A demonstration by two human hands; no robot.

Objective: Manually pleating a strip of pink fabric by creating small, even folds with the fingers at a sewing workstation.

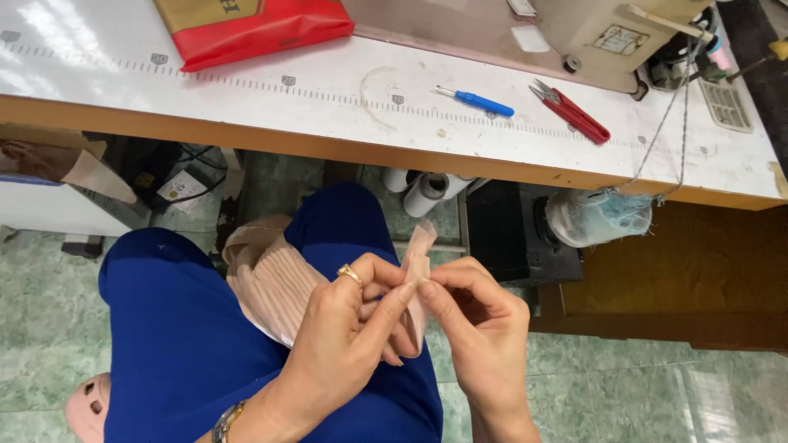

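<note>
My left hand, with a gold ring on one finger, and my right hand meet over my lap and pinch the same narrow strip of pale pink fabric. The strip's end sticks up between my fingertips. The rest of this pleated pink fabric lies bunched on my blue trousers. Both hands have their fingers closed on the cloth.
A white sewing table with a printed ruler strip spans the top. On it lie a blue seam ripper, red thread snips, a red bag and a sewing machine. Thread cones stand underneath.
</note>
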